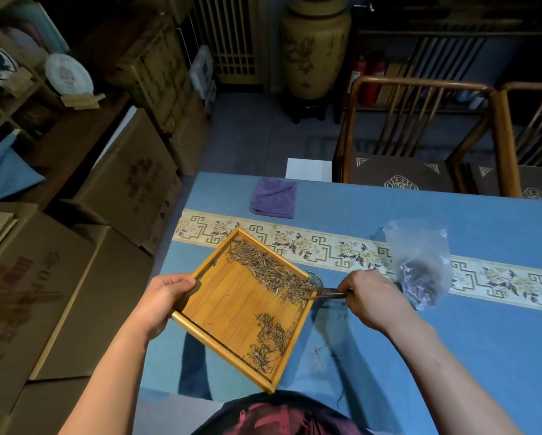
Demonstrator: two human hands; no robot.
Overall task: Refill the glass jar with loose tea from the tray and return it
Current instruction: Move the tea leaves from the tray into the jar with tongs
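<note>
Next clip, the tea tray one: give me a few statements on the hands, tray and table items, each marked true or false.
1. The left hand grips the wooden tray by its edge. True.
2. The right hand is empty. False: it pinches a pair of tongs reaching into the tea.
3. Loose tea lies in the tray. True.
4. The folded cloth is red. False: it is purple.
5. The plastic bag lies inside the tray. False: it sits on the table right of it.
</note>
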